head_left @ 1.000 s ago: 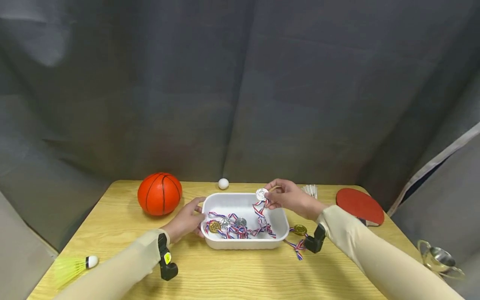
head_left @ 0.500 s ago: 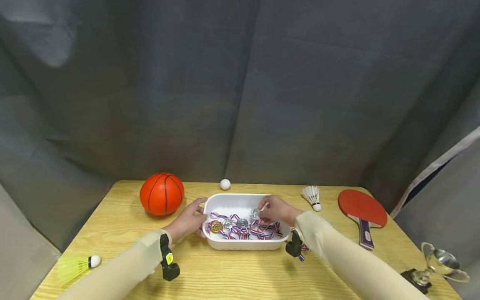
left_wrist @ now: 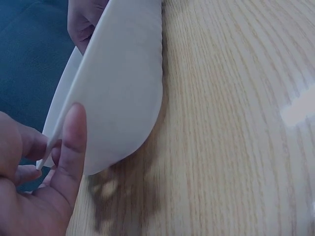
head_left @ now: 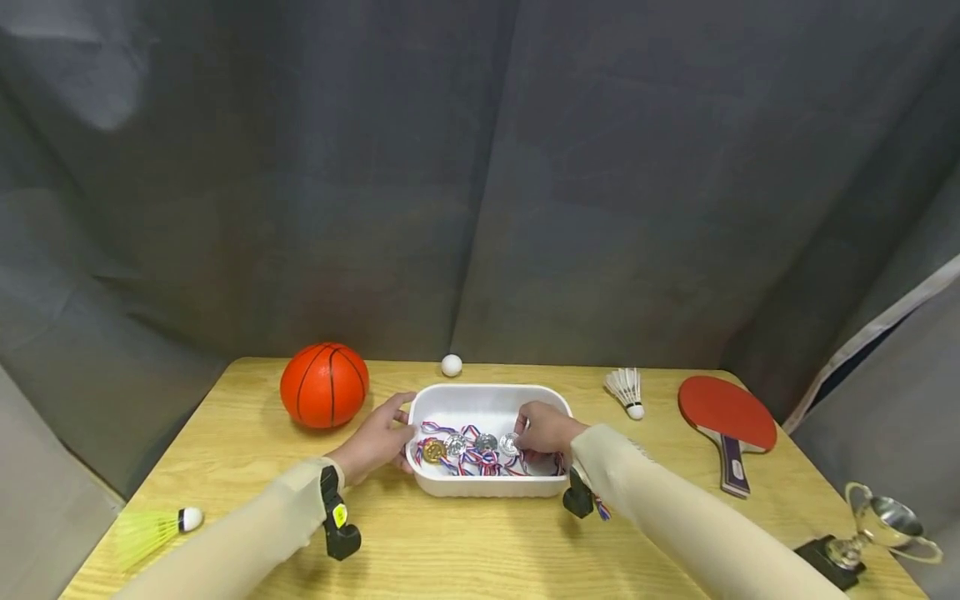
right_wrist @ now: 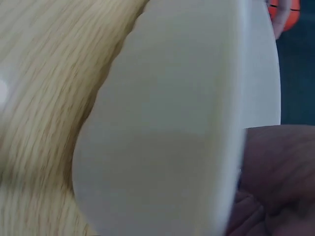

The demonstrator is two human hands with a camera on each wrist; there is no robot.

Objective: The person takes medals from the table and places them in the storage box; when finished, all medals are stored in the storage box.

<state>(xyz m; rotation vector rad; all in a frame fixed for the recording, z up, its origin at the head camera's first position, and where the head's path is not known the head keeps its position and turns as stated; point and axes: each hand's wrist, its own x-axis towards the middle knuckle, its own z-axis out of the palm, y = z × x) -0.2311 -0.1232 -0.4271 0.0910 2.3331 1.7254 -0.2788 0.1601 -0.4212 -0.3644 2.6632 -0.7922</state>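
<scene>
A white plastic tub (head_left: 491, 486) stands on the wooden table. My left hand (head_left: 378, 439) holds its left end, thumb and fingers (left_wrist: 74, 130) on either side of the rim. Inside lie a gold medal (head_left: 434, 451), a silver medal (head_left: 455, 444) and a duller silver medal (head_left: 486, 442) on tangled red, white and blue ribbons (head_left: 480, 465). My right hand (head_left: 546, 429) reaches into the right half of the tub and pinches another silver medal (head_left: 508, 444) low over the ribbons. In the right wrist view, the tub wall hides those fingertips.
Behind the tub are an orange basketball (head_left: 324, 386), a white ball (head_left: 452, 365) and a white shuttlecock (head_left: 626, 392). To the right lie a red table tennis bat (head_left: 727, 414) and a trophy cup (head_left: 888, 521). A yellow shuttlecock (head_left: 153, 535) is at left. A ribbon end (head_left: 602, 508) shows beyond my right wrist.
My right hand has lowered the silver medal from above the tub's back right rim down into the tub, moving slightly left. The left hand stays on the rim.
</scene>
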